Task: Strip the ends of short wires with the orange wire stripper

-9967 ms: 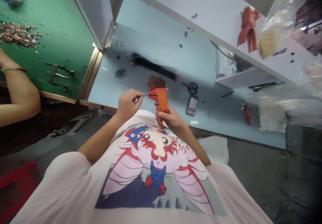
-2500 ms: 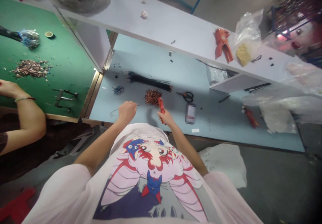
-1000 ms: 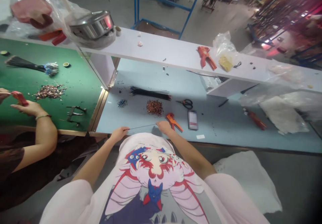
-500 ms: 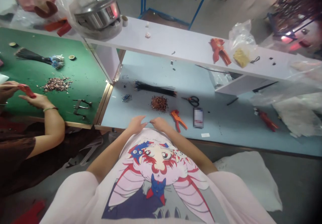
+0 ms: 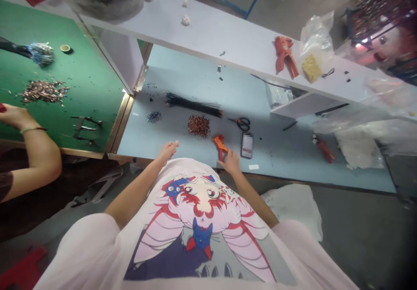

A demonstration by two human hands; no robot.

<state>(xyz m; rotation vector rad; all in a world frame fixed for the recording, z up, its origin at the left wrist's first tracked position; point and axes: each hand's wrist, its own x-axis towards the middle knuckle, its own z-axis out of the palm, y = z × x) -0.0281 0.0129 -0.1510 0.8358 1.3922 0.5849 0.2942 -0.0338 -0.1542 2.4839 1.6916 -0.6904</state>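
My right hand [image 5: 231, 163] is at the handles of an orange and red wire stripper [image 5: 219, 143], its fingers around them; the tool lies on the blue table top. My left hand [image 5: 168, 150] is closed in a pinch above the table's front edge, and what it holds, if anything, is too small to make out. Beyond the hands lie a pile of small copper-coloured pieces [image 5: 199, 126], a bundle of black wires [image 5: 193, 104] and a small heap of bluish bits [image 5: 153, 116]. Black-handled scissors [image 5: 243, 124] and a phone [image 5: 246, 145] are right of the stripper.
A white shelf [image 5: 208, 31] runs across the back, with another orange tool [image 5: 286, 57] and plastic bags on it. At the right lies a red-handled tool [image 5: 325, 151] beside a plastic bag [image 5: 361, 144]. A co-worker's arm [image 5: 41, 151] is at the green table [image 5: 97, 125] on the left.
My hands have come apart. The right hand has moved right onto the stripper's handles, and the left has drawn a little aside with its fingers closed. The view has shifted right.
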